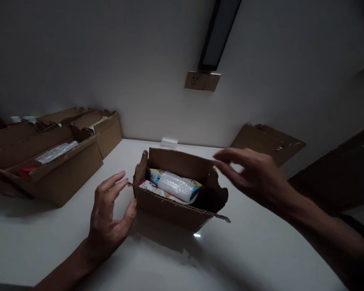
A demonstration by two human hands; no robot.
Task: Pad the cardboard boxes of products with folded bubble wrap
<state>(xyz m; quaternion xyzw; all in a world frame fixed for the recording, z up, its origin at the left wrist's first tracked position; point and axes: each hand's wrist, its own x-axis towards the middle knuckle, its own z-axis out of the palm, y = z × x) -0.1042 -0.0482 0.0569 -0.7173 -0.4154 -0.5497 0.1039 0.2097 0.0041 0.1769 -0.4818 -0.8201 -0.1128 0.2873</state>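
An open-topped brown corrugated cardboard box stands on a glossy white table between the two hands. Its long axis runs left to right, the right end slanting nearer the person; the opening faces up. Inside, a clear bubble-wrapped roll lies lengthwise, its right end also nearer the person, on a blue-and-yellow printed packet and a red-and-white printed packet. Both packets bear print, too small and blurred to read.

The left hand is just beside the box's left end, fingers and thumb spread apart. The right hand is at the far right corner, thumb and fingers curved toward each other; I cannot tell whether their tips meet or touch the cardboard.

Well to the left stands a group of open brown cardboard boxes, the nearest holding a bubble-wrapped bundle. Another brown cardboard box stands behind the right hand.
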